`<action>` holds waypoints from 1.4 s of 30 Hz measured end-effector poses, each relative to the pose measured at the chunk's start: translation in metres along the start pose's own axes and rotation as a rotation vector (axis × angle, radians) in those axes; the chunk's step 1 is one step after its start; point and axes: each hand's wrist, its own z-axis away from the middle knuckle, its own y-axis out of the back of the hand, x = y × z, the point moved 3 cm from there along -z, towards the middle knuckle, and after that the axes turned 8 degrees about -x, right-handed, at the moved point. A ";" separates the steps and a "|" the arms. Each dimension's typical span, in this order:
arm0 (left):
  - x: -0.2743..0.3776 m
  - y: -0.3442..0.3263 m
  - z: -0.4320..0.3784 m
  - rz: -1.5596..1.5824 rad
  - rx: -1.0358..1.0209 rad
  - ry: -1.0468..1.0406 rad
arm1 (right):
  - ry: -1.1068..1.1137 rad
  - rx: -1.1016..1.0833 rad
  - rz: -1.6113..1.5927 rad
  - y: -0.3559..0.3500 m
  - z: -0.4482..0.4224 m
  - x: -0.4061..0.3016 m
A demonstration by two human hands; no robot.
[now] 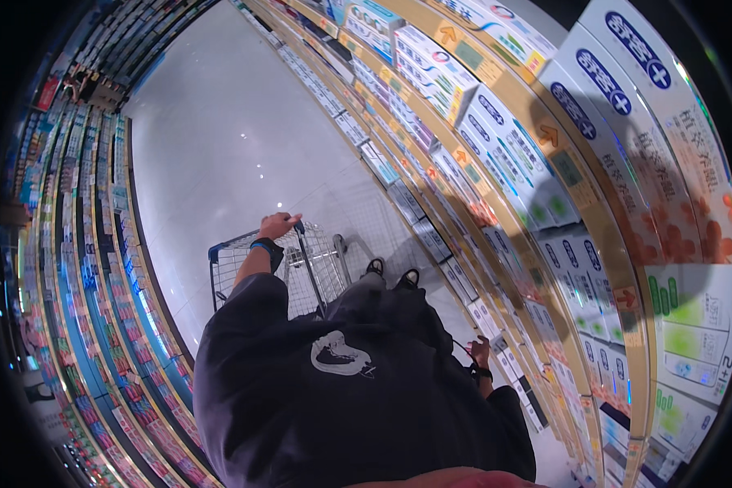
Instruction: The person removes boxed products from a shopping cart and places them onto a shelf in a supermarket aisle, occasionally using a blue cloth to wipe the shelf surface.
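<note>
My left hand (pixel 279 224), with a dark band on the wrist, is closed over the rim of a wire shopping cart (pixel 253 268) at a dark plastic corner. The cart's basket stands to the left of my legs, and its lower part is partly hidden by my arm and dark shirt. My right hand (pixel 480 351) hangs low beside my right hip, close to the lower shelves of boxed goods. A dark band circles that wrist and a thin dark cord runs near it. The fingers look slightly curled, and whether they hold anything is unclear.
On the right, tall shelving (pixel 604 226) bears toothpaste-type cartons (pixel 512 158) and price tags with orange arrows. Across the pale tiled aisle floor (pixel 219 122), another long shelf unit (pixel 107 293) holds many small colourful packages. My shoes (pixel 410 279) stand near the right shelf's base.
</note>
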 end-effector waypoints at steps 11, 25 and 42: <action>0.059 -0.042 -0.042 0.103 0.588 0.099 | 0.120 0.088 0.041 0.005 0.026 -0.065; 0.237 0.127 -0.007 0.630 0.374 -0.741 | 0.786 0.208 0.374 -0.062 0.202 -0.371; 0.467 0.227 0.153 0.059 0.811 -1.604 | 1.199 0.624 0.104 -0.118 0.269 -0.517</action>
